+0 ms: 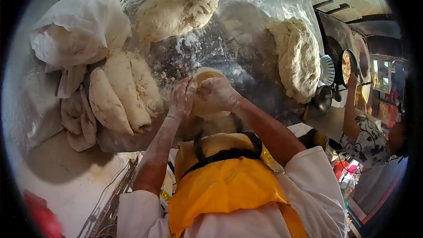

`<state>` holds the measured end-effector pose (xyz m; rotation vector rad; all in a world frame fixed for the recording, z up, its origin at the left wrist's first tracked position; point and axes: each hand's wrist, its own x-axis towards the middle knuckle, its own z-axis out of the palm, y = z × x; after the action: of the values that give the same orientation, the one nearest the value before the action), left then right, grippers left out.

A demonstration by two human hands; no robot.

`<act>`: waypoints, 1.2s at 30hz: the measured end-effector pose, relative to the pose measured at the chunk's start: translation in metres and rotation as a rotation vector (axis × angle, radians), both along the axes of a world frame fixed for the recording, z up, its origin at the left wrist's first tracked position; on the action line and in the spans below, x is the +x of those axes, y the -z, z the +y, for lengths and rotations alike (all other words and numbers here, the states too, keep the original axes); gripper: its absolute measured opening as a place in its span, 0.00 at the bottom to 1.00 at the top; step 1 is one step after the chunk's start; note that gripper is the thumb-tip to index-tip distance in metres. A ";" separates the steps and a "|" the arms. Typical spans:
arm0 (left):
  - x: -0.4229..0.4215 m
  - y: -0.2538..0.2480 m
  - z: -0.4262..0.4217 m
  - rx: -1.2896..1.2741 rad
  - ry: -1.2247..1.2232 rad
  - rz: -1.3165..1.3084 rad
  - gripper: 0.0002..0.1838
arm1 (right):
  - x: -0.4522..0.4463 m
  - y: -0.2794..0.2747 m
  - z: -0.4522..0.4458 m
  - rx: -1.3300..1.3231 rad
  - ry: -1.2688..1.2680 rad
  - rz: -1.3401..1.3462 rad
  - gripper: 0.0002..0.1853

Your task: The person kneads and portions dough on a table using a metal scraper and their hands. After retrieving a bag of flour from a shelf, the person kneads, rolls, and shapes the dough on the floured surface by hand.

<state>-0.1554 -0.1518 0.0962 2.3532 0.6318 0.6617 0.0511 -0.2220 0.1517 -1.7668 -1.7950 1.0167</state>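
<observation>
Hands flank a pale bowl (208,76): the left hand (184,96) grips its side, probably steadying it; the right hand (219,92) curls over its rim, grasp unclear. Dough (176,13) lies beyond.

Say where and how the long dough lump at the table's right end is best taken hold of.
The dough lump is probably best cradled two-handed near mid-length, fingers slid under both long flanks from left and right. It is long and thick, with rounded flanks, and looks soft, so pinching one end might stretch it.
</observation>
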 end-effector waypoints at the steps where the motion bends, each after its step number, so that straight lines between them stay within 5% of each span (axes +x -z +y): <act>1: 0.007 -0.023 0.000 -0.279 -0.067 0.068 0.27 | 0.000 -0.023 0.003 -0.185 0.134 0.129 0.12; 2: 0.012 -0.035 0.001 -0.555 -0.133 0.136 0.28 | 0.000 -0.034 0.005 -0.368 0.269 0.257 0.11; 3: 0.013 -0.035 0.001 -0.553 -0.127 0.133 0.28 | 0.002 -0.031 0.004 -0.364 0.274 0.254 0.11; 5: 0.009 -0.034 -0.006 -0.483 -0.188 0.307 0.29 | 0.012 -0.028 -0.001 -0.494 0.506 0.928 0.09; 8: -0.015 0.003 -0.010 -0.383 -0.153 0.308 0.28 | 0.047 -0.057 0.006 -0.334 0.486 1.117 0.09; 9: -0.023 0.010 -0.010 -0.349 -0.142 0.309 0.28 | 0.064 -0.047 0.012 -0.290 0.442 1.030 0.10; 10: -0.029 0.010 -0.010 -0.812 -0.262 0.215 0.28 | 0.076 -0.041 0.017 -0.289 0.448 1.032 0.10; 12: -0.051 0.028 -0.015 -1.269 -0.373 0.119 0.29 | 0.100 -0.031 0.025 -0.156 0.441 0.237 0.13; 13: -0.068 0.058 -0.021 -0.632 -0.252 0.240 0.29 | 0.122 -0.014 0.028 -0.153 0.454 0.241 0.13; 14: -0.081 0.063 -0.021 -0.325 -0.163 0.293 0.29 | 0.146 0.009 0.031 -0.106 0.187 -0.223 0.17; 16: -0.102 0.056 -0.020 0.207 -0.037 0.523 0.28 | 0.173 0.023 0.026 -0.063 -0.101 -0.676 0.20; 18: -0.115 0.047 -0.027 0.410 0.056 0.726 0.27 | 0.185 0.025 0.023 -0.227 0.436 -0.094 0.23; 21: -0.112 0.039 -0.023 0.293 0.052 0.663 0.24 | 0.176 0.092 0.038 -0.191 0.278 -0.444 0.23; 23: -0.095 0.020 -0.014 -0.431 -0.100 0.640 0.23 | 0.150 0.117 0.044 -0.152 0.142 -0.548 0.26; 24: -0.088 0.014 -0.010 -0.662 -0.167 0.624 0.22 | 0.124 0.124 0.042 -0.127 0.361 -0.489 0.32; 27: -0.086 0.007 -0.012 -0.053 -0.096 0.614 0.20 | 0.070 0.111 -0.001 0.004 0.148 -0.596 0.45; 31: -0.098 0.009 -0.016 -0.207 -0.112 0.640 0.20 | 0.092 0.108 -0.034 -0.004 0.124 -0.589 0.44; 34: -0.106 0.011 -0.015 -0.284 -0.116 0.664 0.20 | 0.139 0.066 0.022 -0.469 0.463 0.463 0.48; 36: -0.108 0.016 -0.008 -0.304 -0.097 0.664 0.20 | 0.135 0.088 0.075 -0.299 0.478 0.410 0.42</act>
<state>-0.2636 -0.1595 0.0802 2.2359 1.0485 -0.1997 0.1859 -0.1468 0.0641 -1.8555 -0.9518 1.3576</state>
